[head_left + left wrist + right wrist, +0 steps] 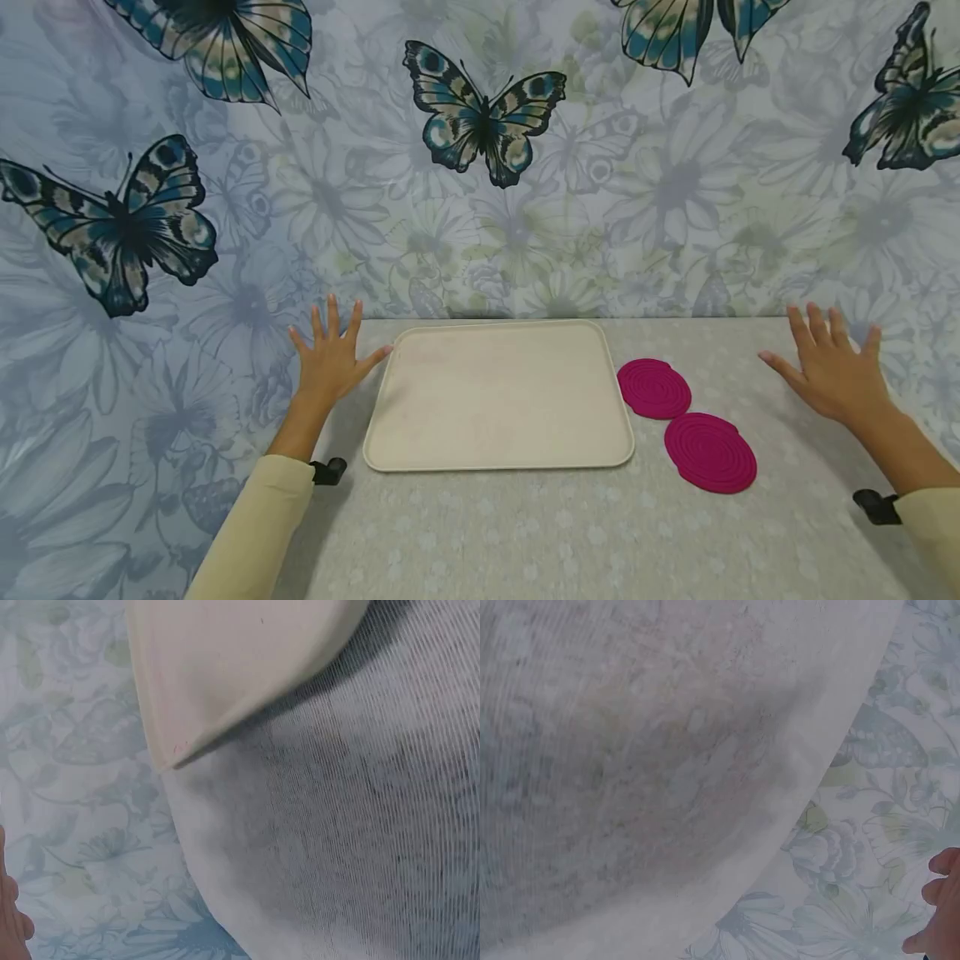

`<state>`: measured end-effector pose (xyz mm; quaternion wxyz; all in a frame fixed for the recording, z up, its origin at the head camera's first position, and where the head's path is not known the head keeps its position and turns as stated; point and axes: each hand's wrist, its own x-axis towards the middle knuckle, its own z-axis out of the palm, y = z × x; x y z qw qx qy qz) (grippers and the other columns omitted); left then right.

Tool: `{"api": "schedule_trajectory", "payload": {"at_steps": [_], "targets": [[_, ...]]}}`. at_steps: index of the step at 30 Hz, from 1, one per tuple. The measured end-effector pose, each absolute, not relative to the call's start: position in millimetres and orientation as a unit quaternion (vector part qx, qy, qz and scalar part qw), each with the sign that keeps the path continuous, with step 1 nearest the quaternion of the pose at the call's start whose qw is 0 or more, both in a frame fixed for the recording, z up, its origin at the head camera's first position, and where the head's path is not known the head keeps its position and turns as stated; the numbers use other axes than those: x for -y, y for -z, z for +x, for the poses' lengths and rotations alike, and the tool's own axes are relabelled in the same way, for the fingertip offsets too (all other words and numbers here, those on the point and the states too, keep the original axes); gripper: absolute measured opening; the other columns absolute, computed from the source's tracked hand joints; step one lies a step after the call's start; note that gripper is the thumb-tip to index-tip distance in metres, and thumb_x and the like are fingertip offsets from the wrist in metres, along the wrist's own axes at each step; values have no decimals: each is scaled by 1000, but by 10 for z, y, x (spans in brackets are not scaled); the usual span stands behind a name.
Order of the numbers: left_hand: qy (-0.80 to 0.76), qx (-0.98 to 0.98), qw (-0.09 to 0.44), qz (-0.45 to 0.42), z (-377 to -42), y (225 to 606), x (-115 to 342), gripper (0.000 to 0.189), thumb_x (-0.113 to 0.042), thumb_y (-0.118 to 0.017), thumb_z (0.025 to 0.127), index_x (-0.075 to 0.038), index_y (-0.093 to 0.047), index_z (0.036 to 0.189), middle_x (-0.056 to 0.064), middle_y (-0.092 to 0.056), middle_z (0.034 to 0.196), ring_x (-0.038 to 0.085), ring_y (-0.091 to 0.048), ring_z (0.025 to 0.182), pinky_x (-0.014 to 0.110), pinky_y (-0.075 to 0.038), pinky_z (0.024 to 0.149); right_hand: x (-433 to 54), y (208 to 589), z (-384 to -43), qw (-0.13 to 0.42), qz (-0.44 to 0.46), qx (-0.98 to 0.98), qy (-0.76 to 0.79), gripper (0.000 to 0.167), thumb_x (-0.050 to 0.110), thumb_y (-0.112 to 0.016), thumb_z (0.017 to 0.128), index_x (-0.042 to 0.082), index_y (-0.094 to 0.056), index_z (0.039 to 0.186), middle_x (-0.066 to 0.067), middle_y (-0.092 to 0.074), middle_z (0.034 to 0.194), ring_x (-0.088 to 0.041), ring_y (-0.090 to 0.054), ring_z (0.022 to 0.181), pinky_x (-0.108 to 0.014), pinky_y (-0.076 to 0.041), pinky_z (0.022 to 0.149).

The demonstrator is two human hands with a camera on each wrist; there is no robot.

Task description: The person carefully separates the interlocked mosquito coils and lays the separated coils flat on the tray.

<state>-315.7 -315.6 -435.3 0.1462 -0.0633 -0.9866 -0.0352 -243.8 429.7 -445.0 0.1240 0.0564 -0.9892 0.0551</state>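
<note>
In the head view my left hand is held with fingers spread beside a cream rectangular tray, the thumb tip overlapping its left edge. My right hand, fingers also spread and holding nothing, is over the right part of the table. Two round magenta mats with concentric rings lie between the tray and that hand: the far mat beside the tray's right edge, the near mat in front of it and further right. In the left wrist view a corner of the tray shows.
The table has a pale patterned cover and meets a wall papered with flowers and butterflies at its back. Dark wrist cameras sit at both cuffs, the left camera near the tray's left side.
</note>
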Motion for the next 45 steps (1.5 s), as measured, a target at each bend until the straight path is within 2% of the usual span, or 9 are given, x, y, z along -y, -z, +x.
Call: {"api": "schedule_trajectory", "payload": {"at_steps": [5, 10, 13, 15, 20, 26, 34, 41, 45], "targets": [[92, 981, 154, -72, -3137, 4296, 3058, 97, -78, -39, 94, -25, 4, 163, 21, 16, 165, 53, 0, 150, 85, -10, 106, -4272, 4439, -2405, 107, 63, 986, -107, 81, 52, -34, 108, -4, -4, 159, -43, -14, 155, -61, -12, 144, -85, -5, 105], [189, 970, 127, -85, -2978, 4201, 2848, 93, -72, -42, 97, -26, 4, 163, 25, 4, 166, 61, -24, 141, 82, -30, 101, -4224, 4407, -2288, 74, 70, 983, -153, 75, 45, -37, 110, -11, -15, 156, -47, -27, 147, -67, -28, 131, -81, -25, 100], [254, 956, 104, -101, -2836, 4156, 2680, 88, -69, -43, 99, -32, 4, 163, 17, 1, 168, 57, -25, 143, 80, -33, 101, -4171, 4372, -2205, 47, 77, 981, -172, 73, 43, -42, 109, -13, -25, 153, -45, -33, 146, -65, -33, 130, -78, -29, 100], [302, 941, 93, -119, -2749, 4139, 2561, 84, -64, -45, 101, -33, 2, 163, 10, -1, 170, 49, -20, 149, 76, -28, 109, -4135, 4366, -2157, 35, 83, 980, -176, 70, 42, -46, 108, -13, -33, 149, -44, -38, 143, -63, -39, 128, -76, -35, 98], [412, 892, 60, -175, -2580, 4111, 2210, 74, -51, -48, 105, -30, -8, 164, 5, -10, 169, 36, -17, 153, 63, -23, 120, -4043, 4387, -2075, 25, 86, 981, -172, 62, 40, -53, 105, -11, -50, 139, -41, -54, 131, -55, -60, 107, -69, -51, 81], [517, 833, 0, -195, -2363, 4102, 1784, 65, -45, -51, 106, -32, -21, 162, 11, -29, 164, 35, -36, 146, 62, -37, 113, -3923, 4435, -2037, 10, 93, 972, -216, 52, 34, -58, 104, -10, -58, 132, -33, -65, 120, -48, -63, 104, -60, -57, 78], [650, 726, -126, -189, -2160, 4182, 1327, 51, -34, -49, 109, -24, -36, 157, 12, -47, 153, 34, -49, 138, 51, -50, 105, -3782, 4445, -1982, 0, 90, 963, -255, 45, 30, -58, 104, -8, -63, 127, -27, -68, 117, -40, -66, 100, -47, -58, 76], [714, 611, -292, -179, -1915, 4344, 881, 45, -27, -45, 110, -15, -43, 153, 23, -48, 151, 36, -53, 133, 46, -52, 104, -3740, 4481, -1919, -23, 83, 955, -283, 46, 30, -59, 104, -9, -63, 127, -19, -72, 109, -30, -67, 94, -34, -56, 70], [714, 578, -350, -184, -1798, 4410, 674, 45, -28, -46, 109, -12, -46, 151, 25, -47, 151, 36, -53, 134, 48, -49, 107, -3738, 4529, -1907, -38, 80, 951, -296, 48, 31, -58, 104, -10, -62, 127, -21, -71, 112, -30, -69, 95, -29, -56, 68]]}}
